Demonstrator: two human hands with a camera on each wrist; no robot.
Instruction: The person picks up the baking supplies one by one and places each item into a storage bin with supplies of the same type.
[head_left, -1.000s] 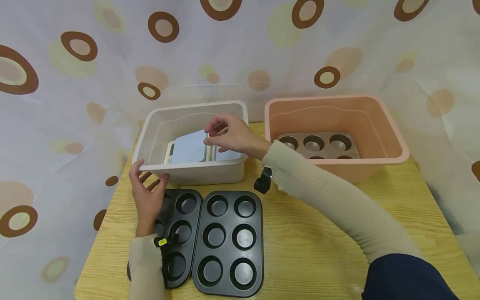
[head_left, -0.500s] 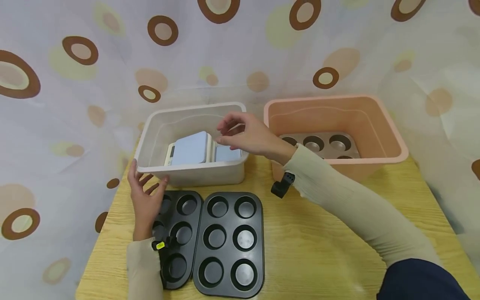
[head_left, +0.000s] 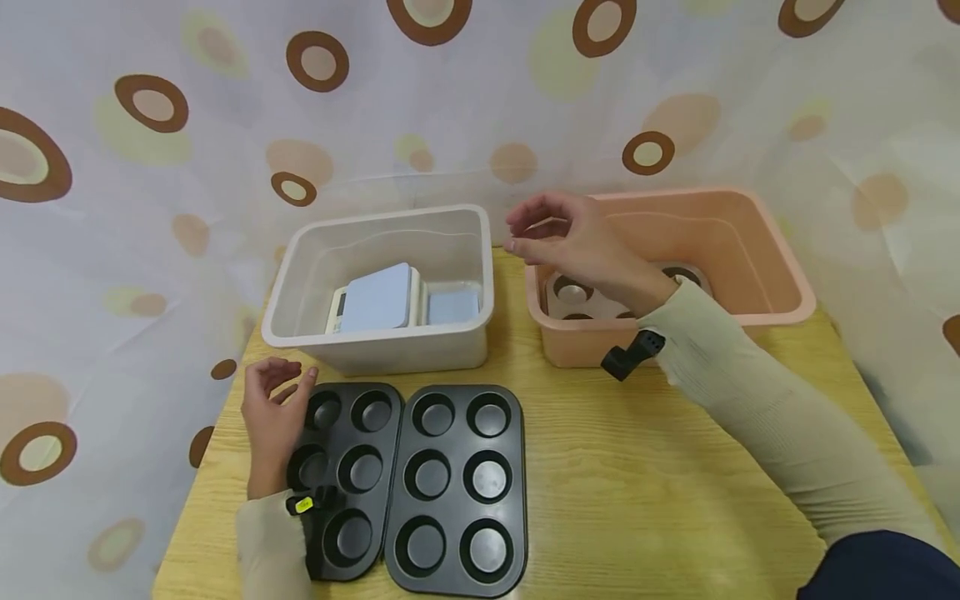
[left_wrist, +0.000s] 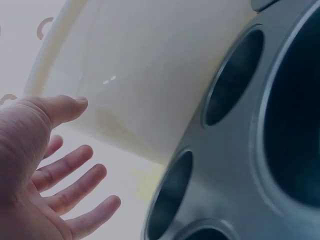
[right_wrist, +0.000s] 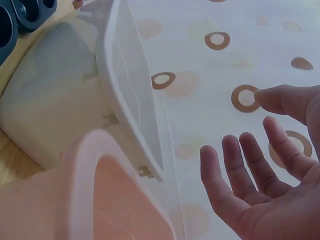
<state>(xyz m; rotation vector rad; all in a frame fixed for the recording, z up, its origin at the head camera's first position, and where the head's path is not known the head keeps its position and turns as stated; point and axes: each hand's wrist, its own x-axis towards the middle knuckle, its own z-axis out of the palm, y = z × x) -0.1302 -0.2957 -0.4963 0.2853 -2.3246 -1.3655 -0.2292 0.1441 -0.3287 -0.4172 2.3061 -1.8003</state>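
Bin point(head_left: 405, 353) (wht) released: L hand point(head_left: 273, 412) off it, R hand point(head_left: 581, 246) shifted R over L edge of peach bin point(head_left: 577, 347); each grip relaxed, empty, so blue-topped item point(head_left: 377, 298) unheld.

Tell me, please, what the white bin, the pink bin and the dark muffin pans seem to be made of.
White bin: probably plastic, smooth and slightly glossy; small bright reflections show on its wall in the left wrist view.
Pink bin: likely plastic too, looking more matte, with a smooth, rounded rim.
Dark muffin pans: probably metal with a satin finish, as their cups catch the light; a coating is possible.
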